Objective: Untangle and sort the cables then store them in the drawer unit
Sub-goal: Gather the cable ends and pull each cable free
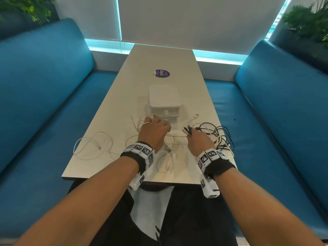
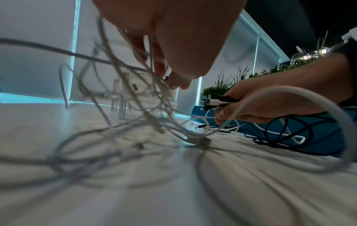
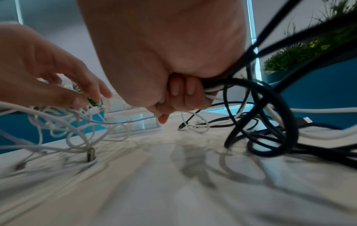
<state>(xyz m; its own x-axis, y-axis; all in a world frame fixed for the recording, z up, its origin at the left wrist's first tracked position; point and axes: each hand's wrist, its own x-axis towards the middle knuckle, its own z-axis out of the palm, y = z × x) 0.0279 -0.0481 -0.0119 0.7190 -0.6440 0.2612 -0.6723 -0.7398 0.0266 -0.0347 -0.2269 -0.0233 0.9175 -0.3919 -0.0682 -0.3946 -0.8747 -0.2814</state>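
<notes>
My right hand [image 1: 199, 142] is fisted around a bundle of cable ends, black and white plugs [image 2: 216, 102] sticking out past my thumb, with the black cables [image 1: 219, 134] trailing in loops to the right of it on the table [image 1: 110, 110]. My left hand [image 1: 154, 132] is curled down into the white cables [image 1: 92, 146], fingertips pinching a strand near a plug; just which strand I cannot tell, as the near ones are blurred. The white tangle spreads left and near from that hand, one loose loop lying well to the left. The drawer unit [image 1: 165, 102] stands just beyond my left hand, both drawers closed, some white loops lying against its base. I think the risk is pulling too hard: a white strand runs between my hands, so a tug could tighten a knot, or drag loops against the light drawer unit and shift it, or sweep the black cables off the right edge.
</notes>
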